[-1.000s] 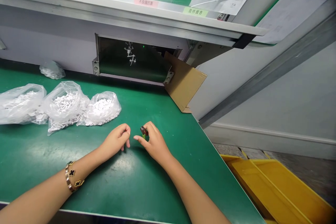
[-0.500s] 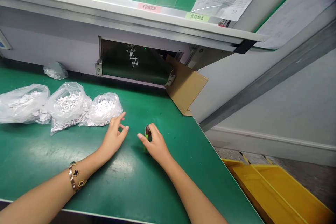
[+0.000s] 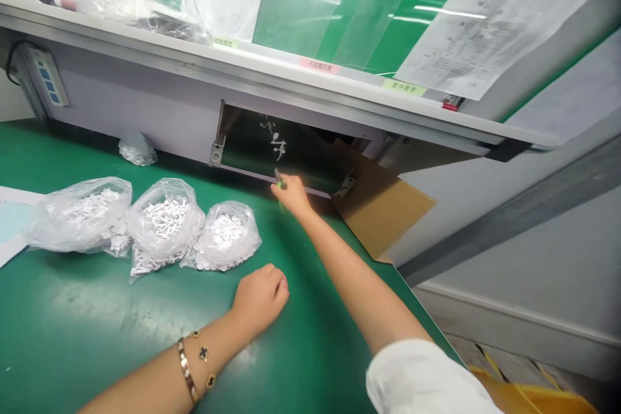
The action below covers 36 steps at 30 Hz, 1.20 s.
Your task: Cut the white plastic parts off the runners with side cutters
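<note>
My right hand (image 3: 293, 196) is closed around a small pair of green-handled nippers (image 3: 281, 181), mostly covered by the fingers. It reaches toward the lower edge of a wall opening with a dark conveyor belt (image 3: 242, 149) in it. White branched plastic sprues (image 3: 278, 145) lie on the belt, just beyond the tool and apart from it. My left hand (image 3: 259, 297) is curled into a loose fist over the green table (image 3: 310, 349), with nothing visible in it. Closest to it is a clear bag of small white parts (image 3: 226, 233).
Two more open bags of white pieces (image 3: 167, 220) (image 3: 85, 213) stand to the left, and a small tied bag (image 3: 138, 149) lies by the wall. A cardboard flap (image 3: 388, 207) leans right of the opening. A shelf edge (image 3: 272, 77) runs above. A yellow bin (image 3: 528, 394) is beyond the table.
My right hand has moved forward with the nippers, up to the opening. My left hand has gone from spread fingers to a loose fist. The view has shifted left and up.
</note>
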Each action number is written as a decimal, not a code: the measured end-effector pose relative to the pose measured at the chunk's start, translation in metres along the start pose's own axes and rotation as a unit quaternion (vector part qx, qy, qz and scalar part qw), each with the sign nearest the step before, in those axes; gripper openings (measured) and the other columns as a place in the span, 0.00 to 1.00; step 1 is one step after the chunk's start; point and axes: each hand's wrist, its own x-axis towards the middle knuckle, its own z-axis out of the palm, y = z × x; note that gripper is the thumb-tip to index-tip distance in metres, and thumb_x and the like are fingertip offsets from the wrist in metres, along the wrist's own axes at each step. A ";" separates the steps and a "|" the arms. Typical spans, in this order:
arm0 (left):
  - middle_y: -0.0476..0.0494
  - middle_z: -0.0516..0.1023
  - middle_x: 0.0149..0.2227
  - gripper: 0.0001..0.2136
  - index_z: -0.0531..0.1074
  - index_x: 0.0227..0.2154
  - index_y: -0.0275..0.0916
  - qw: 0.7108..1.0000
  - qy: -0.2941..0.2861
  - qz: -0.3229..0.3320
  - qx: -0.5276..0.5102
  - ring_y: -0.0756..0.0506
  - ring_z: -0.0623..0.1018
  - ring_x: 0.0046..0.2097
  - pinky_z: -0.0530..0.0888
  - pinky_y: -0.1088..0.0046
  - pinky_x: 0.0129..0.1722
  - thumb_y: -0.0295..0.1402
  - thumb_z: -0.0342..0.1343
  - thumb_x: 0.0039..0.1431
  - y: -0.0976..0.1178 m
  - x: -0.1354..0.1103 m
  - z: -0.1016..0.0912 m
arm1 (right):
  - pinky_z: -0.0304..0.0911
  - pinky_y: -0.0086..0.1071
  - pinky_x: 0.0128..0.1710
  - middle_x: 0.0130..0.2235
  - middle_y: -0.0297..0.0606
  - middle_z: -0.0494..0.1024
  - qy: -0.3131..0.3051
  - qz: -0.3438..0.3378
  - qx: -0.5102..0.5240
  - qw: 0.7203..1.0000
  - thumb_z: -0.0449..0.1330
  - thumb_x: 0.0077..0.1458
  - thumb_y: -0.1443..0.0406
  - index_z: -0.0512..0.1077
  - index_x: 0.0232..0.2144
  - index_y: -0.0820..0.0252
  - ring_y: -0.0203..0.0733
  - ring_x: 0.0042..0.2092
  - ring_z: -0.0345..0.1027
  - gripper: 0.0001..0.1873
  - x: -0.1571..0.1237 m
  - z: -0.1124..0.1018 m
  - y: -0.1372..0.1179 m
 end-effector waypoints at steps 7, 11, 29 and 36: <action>0.45 0.73 0.32 0.11 0.70 0.30 0.41 0.999 -0.002 -0.010 0.032 0.46 0.73 0.34 0.66 0.72 0.30 0.31 0.42 0.58 -0.002 0.002 0.006 | 0.63 0.40 0.42 0.44 0.40 0.70 0.041 0.039 -0.014 0.998 0.55 0.56 0.60 0.67 0.43 0.63 0.40 0.43 0.66 0.15 0.075 0.027 -0.009; 0.45 0.73 0.31 0.10 0.70 0.28 0.40 0.998 0.021 -0.064 -0.015 0.47 0.73 0.33 0.67 0.73 0.31 0.30 0.43 0.57 -0.004 0.004 0.006 | 0.60 0.37 0.41 0.40 0.46 0.72 0.065 0.006 -0.020 0.998 0.54 0.52 0.62 0.71 0.36 0.66 0.45 0.40 0.66 0.13 0.028 0.018 -0.002; 0.38 0.74 0.33 0.13 0.66 0.36 0.35 0.982 -0.031 -0.074 0.169 0.43 0.76 0.32 0.67 0.73 0.29 0.37 0.39 0.63 -0.005 0.001 -0.007 | 0.56 0.36 0.36 0.43 0.40 0.76 0.004 -0.220 -0.174 0.960 0.54 0.47 0.72 0.70 0.40 0.58 0.43 0.40 0.68 0.16 -0.225 -0.067 0.020; 0.38 0.75 0.29 0.16 0.67 0.31 0.36 0.956 -0.022 -0.081 0.281 0.42 0.75 0.28 0.63 0.74 0.25 0.42 0.41 0.62 -0.010 0.008 -0.019 | 0.60 0.34 0.36 0.43 0.39 0.72 -0.035 -0.143 0.043 0.988 0.53 0.47 0.72 0.68 0.40 0.56 0.40 0.37 0.68 0.17 -0.240 -0.059 0.023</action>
